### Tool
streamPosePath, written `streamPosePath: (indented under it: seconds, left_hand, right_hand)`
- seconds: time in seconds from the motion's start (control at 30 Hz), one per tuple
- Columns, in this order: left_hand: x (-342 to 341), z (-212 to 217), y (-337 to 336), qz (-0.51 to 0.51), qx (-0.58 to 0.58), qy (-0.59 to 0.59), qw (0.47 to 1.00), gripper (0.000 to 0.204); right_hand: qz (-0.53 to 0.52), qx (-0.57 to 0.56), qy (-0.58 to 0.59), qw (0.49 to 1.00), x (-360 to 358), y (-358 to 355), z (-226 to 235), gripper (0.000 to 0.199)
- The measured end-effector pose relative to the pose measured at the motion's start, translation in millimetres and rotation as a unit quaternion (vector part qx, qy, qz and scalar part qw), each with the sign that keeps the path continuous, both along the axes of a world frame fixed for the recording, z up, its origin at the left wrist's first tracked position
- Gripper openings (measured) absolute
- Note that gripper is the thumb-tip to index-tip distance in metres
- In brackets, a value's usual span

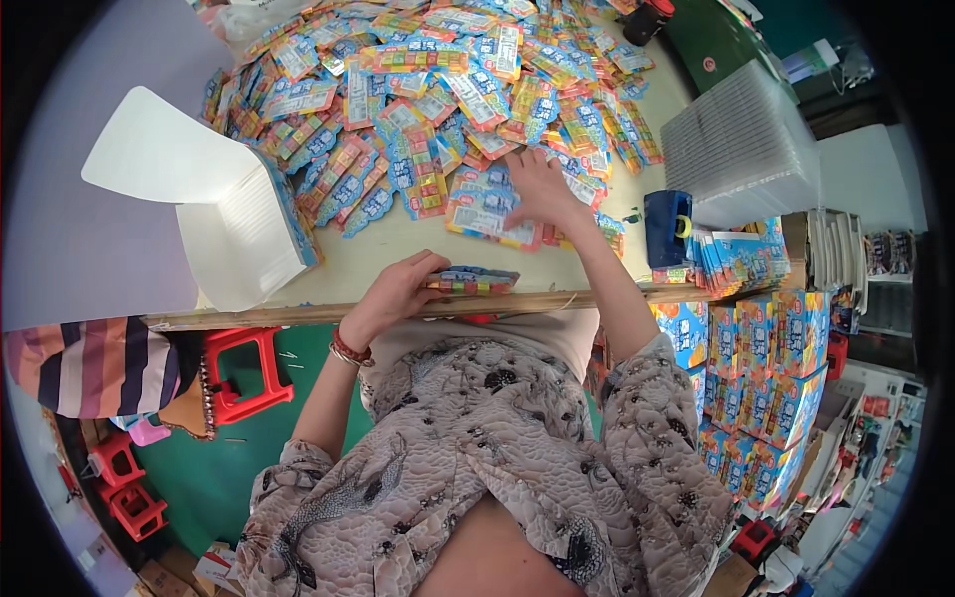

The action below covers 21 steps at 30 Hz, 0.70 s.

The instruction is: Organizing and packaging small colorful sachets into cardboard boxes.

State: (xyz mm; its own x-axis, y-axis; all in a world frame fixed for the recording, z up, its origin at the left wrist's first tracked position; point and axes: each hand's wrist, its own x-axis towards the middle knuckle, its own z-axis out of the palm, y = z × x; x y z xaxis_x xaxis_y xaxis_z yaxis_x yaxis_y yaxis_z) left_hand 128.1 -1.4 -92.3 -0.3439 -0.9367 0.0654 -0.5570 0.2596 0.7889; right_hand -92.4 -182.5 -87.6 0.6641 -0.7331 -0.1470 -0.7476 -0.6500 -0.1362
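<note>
My left hand (400, 291) is closed at the table's front edge around a small stack of candy packets (476, 282), seen edge-on. Farther off and to the right, my right hand (547, 191) has its fingers and thumb spread. It rests over flat blue-and-red candy packets (487, 213) lying in front of the heap, apparently touching them, with nothing visibly gripped. Behind both hands a wide loose heap of candy packets (403, 104) covers the back of the table (373, 264). They show colourful sweets in clear windows and printed backs, at mixed angles.
An open white display carton (234, 244) with its flap raised stands at the left. To the right are a dark blue tape dispenser (665, 231), a tall stack of clear plastic trays (741, 144) and filled display boxes (761, 343). A red stool (244, 373) stands below left.
</note>
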Motion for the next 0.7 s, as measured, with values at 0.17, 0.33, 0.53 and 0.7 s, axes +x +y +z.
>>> streamPosePath:
  seconds: [0.17, 0.33, 0.53, 0.7]
  left_hand:
    - [14, 3, 9, 0.043, 0.054, 0.039, 0.997, 0.029]
    - [15, 3, 3, 0.03, 0.062, 0.071, 0.995, 0.029]
    - [18, -4, 9, 0.041, 0.051, 0.082, 0.994, 0.024]
    - [20, -7, 5, 0.044, 0.056, 0.126, 0.99, 0.021]
  right_hand:
    - [0.021, 0.06, 0.061, 0.996, 3, 10, 8, 0.08]
    - [0.078, 0.197, -0.023, 0.977, 0, 19, 7, 0.066]
    - [0.104, 0.181, -0.113, 0.971, -3, 18, 41, 0.037]
    - [0.265, 0.136, -0.217, 0.93, 11, 7, 48, 0.017]
